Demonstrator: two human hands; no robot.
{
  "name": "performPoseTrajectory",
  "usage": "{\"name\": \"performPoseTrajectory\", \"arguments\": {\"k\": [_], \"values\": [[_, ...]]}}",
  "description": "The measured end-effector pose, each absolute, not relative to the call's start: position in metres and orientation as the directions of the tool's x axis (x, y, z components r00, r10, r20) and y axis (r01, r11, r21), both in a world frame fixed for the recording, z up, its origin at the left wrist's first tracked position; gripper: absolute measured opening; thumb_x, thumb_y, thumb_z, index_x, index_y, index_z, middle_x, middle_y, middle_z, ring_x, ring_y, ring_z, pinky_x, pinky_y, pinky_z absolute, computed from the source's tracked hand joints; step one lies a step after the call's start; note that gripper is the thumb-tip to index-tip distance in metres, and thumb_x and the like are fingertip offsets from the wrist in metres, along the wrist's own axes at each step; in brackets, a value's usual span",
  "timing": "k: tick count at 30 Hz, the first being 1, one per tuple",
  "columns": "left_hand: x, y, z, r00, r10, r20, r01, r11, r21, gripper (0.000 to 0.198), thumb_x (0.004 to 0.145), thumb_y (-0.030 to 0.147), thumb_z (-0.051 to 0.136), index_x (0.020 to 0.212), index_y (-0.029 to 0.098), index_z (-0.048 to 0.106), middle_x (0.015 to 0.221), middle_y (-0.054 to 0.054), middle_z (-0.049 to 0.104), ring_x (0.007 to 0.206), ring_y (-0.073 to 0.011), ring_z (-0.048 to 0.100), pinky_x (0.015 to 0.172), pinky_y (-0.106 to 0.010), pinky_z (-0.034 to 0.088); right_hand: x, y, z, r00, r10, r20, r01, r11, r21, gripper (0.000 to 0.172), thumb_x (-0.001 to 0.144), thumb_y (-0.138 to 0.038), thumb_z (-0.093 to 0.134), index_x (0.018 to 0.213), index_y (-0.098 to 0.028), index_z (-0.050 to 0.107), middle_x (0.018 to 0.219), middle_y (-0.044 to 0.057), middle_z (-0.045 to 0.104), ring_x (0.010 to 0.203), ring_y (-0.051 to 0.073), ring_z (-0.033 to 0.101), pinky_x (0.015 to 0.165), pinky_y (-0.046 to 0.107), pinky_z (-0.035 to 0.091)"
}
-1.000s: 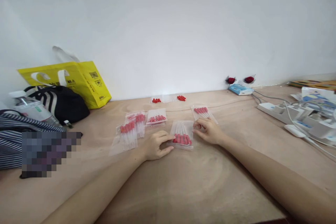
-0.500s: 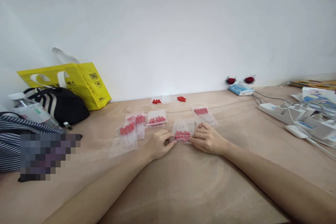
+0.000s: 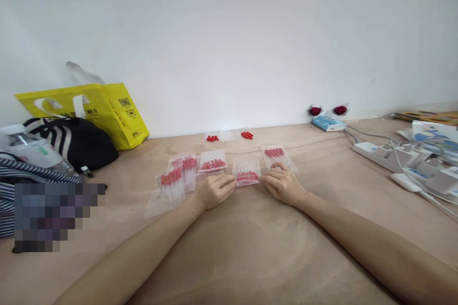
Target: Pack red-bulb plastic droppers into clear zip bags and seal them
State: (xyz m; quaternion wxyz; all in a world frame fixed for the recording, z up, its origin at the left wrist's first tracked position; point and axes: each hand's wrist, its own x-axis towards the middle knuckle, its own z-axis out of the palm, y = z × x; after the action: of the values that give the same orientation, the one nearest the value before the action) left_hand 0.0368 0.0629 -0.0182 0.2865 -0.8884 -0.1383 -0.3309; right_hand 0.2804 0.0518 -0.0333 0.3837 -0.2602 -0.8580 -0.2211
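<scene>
A small clear zip bag (image 3: pixel 246 166) lies on the table in front of me, with several red-headed white sticks inside, heads toward me. My left hand (image 3: pixel 217 191) closes its thumb and fingers on the bag's near left corner. At the near right corner my right hand (image 3: pixel 284 185) pinches the same edge, fingers curled. Just beyond the right hand lies another bag of red-headed sticks (image 3: pixel 275 153). Beside the left hand are a stacked bag (image 3: pixel 213 161) and overlapping bags of sticks (image 3: pixel 173 181).
Small bags with loose red pieces (image 3: pixel 246 135) lie near the wall. At left are a yellow tote bag (image 3: pixel 121 109), a black pouch (image 3: pixel 86 140) and a plastic bottle (image 3: pixel 39 147). A tissue pack (image 3: pixel 329 122) and a power strip with cables (image 3: pixel 379 152) are at right.
The bag's near edge, raised and curved before, now lies flatter and a little farther from me. Both hands have shifted slightly with it and still grip its corners.
</scene>
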Motion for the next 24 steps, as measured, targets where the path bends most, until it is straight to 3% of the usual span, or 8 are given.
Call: {"name": "performPoseTrajectory", "arguments": {"k": [12,18,24], "values": [[0.038,0.061,-0.018,0.756,0.135,0.641,0.505,-0.744,-0.439,0.016,0.082,0.011,0.043,0.075,0.014,0.058,0.069,-0.002,0.062,0.064,-0.0118,0.059,0.06,-0.023,0.049,0.278,0.047,-0.031,-0.573,0.215,0.791,0.677,0.668,0.309,0.014,0.08,-0.012,0.048,0.074,-0.019,0.059,0.065,-0.003,0.062,0.064,0.009,0.048,0.08,0.033,0.028],[0.04,0.057,-0.015,0.742,0.162,0.65,0.508,-0.769,-0.388,0.014,0.081,0.014,0.046,0.072,0.015,0.057,0.068,-0.002,0.061,0.066,-0.0127,0.058,0.061,-0.024,0.049,0.277,0.046,-0.031,-0.558,0.222,0.8,0.673,0.684,0.28,0.012,0.079,-0.015,0.051,0.072,-0.019,0.059,0.063,-0.002,0.061,0.063,0.009,0.049,0.079,0.032,0.028],[0.058,0.058,-0.02,0.716,0.134,0.685,0.461,-0.828,-0.32,0.009,0.078,0.02,0.053,0.085,0.015,0.057,0.082,-0.004,0.063,0.075,-0.0143,0.058,0.068,-0.028,0.048,0.269,0.044,-0.032,-0.527,0.242,0.815,0.665,0.714,0.218,0.013,0.079,-0.015,0.05,0.069,-0.018,0.057,0.059,-0.003,0.059,0.061,0.009,0.048,0.079,0.032,0.028]]}}
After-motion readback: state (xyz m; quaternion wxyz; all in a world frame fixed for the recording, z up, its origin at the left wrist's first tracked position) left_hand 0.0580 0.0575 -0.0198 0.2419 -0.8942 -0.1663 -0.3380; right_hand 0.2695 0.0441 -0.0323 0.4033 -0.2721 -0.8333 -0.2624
